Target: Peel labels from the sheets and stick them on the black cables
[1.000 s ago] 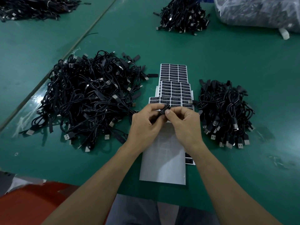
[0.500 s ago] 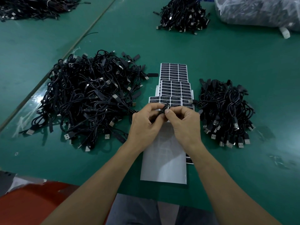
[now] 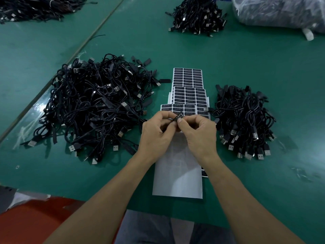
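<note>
- Left hand (image 3: 156, 136): fingers curled, thumb and fingertips pinching the near end of a small black printed piece (image 3: 178, 118). More dark material shows between the curled fingers; what it is cannot be told.
- Right hand (image 3: 200, 134): fingers curled, thumb and forefinger pinching the same piece from the other side. The two hands touch at the fingertips.
- Black printed piece: held tilted just above the near edge of the label sheets (image 3: 189, 95). It cannot be told whether it is a loose label or a labelled cable part.
- Label sheets: several overlap in a column on the green table (image 3: 246, 59), between the two cable piles, and carry rows of black labels.
- Blank white sheet (image 3: 177, 175): lies flat under the wrists, nearer the person than the label sheets.
- Large cable pile (image 3: 98, 110): left of the sheets.
- Smaller cable pile (image 3: 244, 120): just right of the sheets, with its USB plugs towards the person.
- Far cable pile (image 3: 197, 14) and a clear plastic bag (image 3: 281, 11): at the far edge.
</note>
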### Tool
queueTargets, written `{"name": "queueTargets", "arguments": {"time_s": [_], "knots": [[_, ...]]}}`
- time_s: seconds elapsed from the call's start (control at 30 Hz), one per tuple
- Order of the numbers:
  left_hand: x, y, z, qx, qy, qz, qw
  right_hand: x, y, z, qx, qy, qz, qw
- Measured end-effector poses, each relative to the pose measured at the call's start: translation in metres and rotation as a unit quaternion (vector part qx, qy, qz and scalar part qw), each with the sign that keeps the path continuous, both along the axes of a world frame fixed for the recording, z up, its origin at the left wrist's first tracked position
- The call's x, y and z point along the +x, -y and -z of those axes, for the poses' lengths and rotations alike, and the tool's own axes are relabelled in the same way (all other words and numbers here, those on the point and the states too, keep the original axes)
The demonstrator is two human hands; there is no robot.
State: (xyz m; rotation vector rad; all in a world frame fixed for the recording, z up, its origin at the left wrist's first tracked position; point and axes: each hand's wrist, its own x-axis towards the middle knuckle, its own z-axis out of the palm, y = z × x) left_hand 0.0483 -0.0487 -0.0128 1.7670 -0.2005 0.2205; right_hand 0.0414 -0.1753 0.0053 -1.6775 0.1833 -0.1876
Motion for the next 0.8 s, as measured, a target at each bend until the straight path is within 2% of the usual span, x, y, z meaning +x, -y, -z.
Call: {"name": "queueTargets", "arguments": {"time_s": [0.4, 0.5, 0.8], "knots": [[0.0001, -0.0008, -0.0023, 0.001, -0.026, 0.008, 1.0, -0.0014, -0.0027, 0.0035, -0.028, -0.005, 0.036, 0.999], [0.0001, -0.001, -0.0022, -0.024, -0.032, 0.01, 0.999, -0.0001, -0.0013, 0.0031, 0.012, -0.016, 0.077, 0.997], [-0.0006, -0.0003, -0.0026, -0.047, -0.032, 0.023, 0.998, 0.0061, -0.0009, 0.001, 0.051, -0.015, -0.019, 0.998]]}}
